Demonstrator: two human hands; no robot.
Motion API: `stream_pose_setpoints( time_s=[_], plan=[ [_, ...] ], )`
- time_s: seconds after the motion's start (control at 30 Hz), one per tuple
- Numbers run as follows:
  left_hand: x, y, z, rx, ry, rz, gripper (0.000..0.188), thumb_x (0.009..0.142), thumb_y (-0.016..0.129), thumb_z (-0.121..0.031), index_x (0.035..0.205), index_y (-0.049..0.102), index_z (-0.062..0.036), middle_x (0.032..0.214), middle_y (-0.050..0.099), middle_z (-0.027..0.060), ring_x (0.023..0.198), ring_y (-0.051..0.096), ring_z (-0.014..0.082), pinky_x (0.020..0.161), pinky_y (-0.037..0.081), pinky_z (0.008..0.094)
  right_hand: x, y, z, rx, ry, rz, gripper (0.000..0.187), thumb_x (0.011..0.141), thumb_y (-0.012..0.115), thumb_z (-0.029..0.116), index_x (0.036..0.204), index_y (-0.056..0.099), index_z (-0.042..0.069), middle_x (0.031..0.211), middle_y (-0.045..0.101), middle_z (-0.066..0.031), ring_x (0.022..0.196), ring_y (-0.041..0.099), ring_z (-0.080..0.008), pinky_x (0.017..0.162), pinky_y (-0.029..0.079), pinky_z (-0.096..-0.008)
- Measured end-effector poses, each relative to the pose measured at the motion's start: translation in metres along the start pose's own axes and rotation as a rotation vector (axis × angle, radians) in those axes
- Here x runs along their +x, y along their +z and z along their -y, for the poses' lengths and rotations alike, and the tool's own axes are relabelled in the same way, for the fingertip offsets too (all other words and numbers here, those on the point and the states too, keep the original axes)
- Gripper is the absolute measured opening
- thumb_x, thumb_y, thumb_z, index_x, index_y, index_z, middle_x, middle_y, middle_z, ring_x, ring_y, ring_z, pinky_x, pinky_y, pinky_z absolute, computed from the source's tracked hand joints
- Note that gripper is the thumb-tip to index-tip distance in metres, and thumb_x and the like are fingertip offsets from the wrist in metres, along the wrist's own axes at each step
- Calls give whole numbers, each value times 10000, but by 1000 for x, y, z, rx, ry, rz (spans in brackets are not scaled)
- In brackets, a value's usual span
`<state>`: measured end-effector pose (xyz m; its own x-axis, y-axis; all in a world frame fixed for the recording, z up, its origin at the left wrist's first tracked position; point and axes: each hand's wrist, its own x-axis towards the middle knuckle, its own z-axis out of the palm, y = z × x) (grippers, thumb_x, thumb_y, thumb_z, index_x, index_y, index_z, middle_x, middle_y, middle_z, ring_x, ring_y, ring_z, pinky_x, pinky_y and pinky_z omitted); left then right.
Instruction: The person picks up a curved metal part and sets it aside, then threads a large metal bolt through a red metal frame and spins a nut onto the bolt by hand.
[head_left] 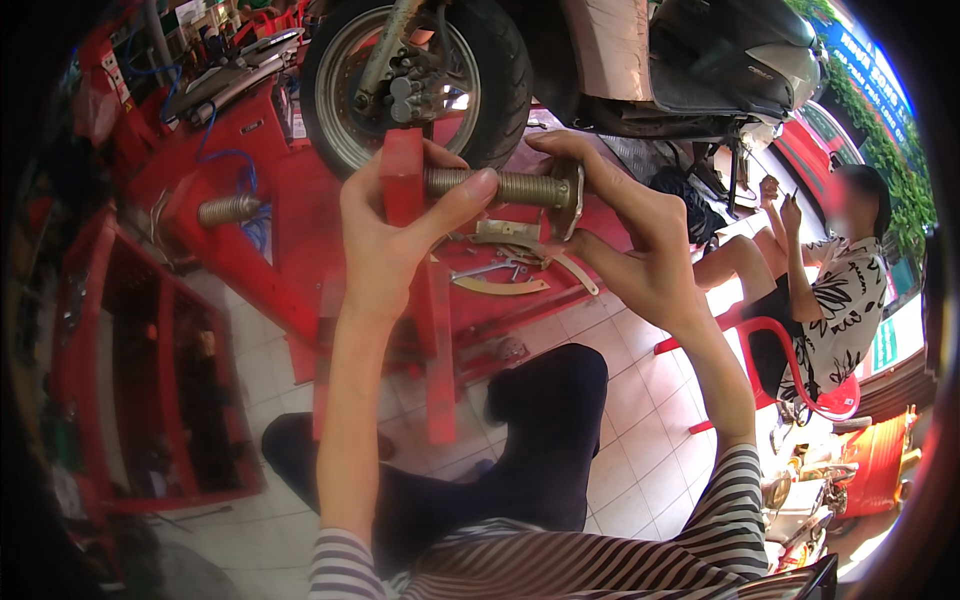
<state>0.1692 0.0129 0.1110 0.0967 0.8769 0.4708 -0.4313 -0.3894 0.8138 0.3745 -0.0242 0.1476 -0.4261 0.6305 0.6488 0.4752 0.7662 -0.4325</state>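
Both my hands are raised in front of me around a thick threaded screw (495, 186) that runs level through a red metal block (403, 178). My left hand (385, 235) is closed around the block, its thumb lying along the screw and its other fingers partly hidden behind. At the screw's right end sits a round metal end plate (570, 200), gripped at its edge by the thumb and fingers of my right hand (645, 245). Below the screw, curved brake shoes (510, 286) and a few wrenches (490, 268) lie on the red platform (300, 200).
A scooter's front wheel (330, 100) stands on the platform just beyond my hands. Another threaded screw (228, 209) sticks out at the left. Red shelving (120, 370) is on the left. On the right, a person (835, 290) sits on a red chair (755, 365).
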Motion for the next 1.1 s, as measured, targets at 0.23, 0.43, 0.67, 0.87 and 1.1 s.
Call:
stream_pose_setpoints(
  time_s=[0.23,0.43,0.67,0.87,1.1],
  plan=[
    [0,-2,3,23,54,-5,271,752,818,-67,917,618,12,798,671,68,706,640,108,644,522,231,-16,29,-10,623,280,-74,690,854,646,-24,1468,338,48,1294,577,-150,1157,605,-240,923,514,-335],
    [0,-7,12,11,101,43,306,775,786,-30,1002,592,39,900,699,133,824,689,163,715,561,269,-18,28,-6,899,399,-7,530,953,597,84,1414,352,-6,1282,558,-172,1158,577,-204,983,478,-345],
    [2,-10,16,-15,169,175,372,842,716,-70,1120,536,100,1057,667,252,829,709,242,762,581,345,-22,70,-61,1046,254,-153,568,951,623,277,1377,391,-20,1204,578,-141,1093,592,-195,963,488,-343],
    [-2,-10,20,211,187,75,408,858,649,-64,1198,491,98,1097,636,303,733,695,238,802,553,376,-22,111,-82,1405,221,-165,710,899,664,418,1356,407,-60,1202,573,-143,1075,604,-201,937,505,-376],
    [-7,-1,19,217,166,-18,394,835,647,-45,1179,509,89,1086,636,287,753,659,183,734,554,324,-26,110,-76,1540,260,-53,625,924,622,366,1338,413,-54,1148,600,-157,976,657,-248,892,520,-393]
  ],
)
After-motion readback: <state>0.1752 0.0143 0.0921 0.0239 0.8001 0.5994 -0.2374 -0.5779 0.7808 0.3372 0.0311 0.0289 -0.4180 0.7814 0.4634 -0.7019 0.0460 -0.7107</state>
